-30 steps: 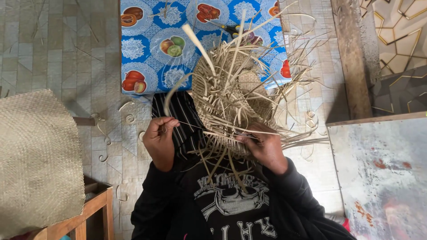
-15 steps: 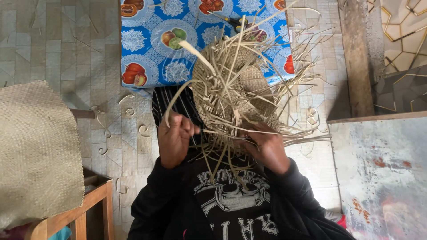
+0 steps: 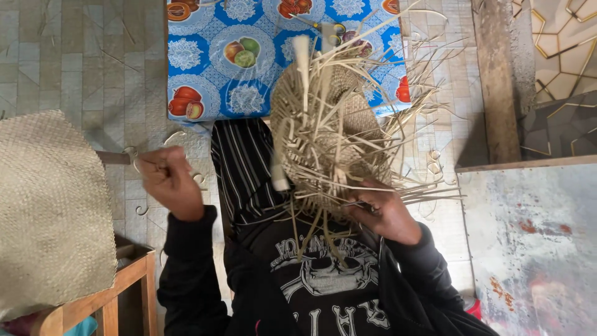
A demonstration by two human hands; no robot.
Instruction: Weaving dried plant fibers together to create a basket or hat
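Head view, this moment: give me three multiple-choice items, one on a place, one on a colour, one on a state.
1. Where does the woven mat lie?
A. at the person's left, over a wooden frame
B. on the patterned cloth
C. in the person's lap

2. What is the ground colour of the fruit-patterned cloth?
A. red
B. blue
C. green

3. What is the right hand doing?
A. hanging free in the air
B. resting on the floor
C. gripping the half-woven straw basket at its near edge

Answers: 1 A, the mat drapes the frame at the left edge. 2 B, blue shows between the fruit medallions. 3 C, its fingers close on the strands, while the left hand is a raised fist off the basket.
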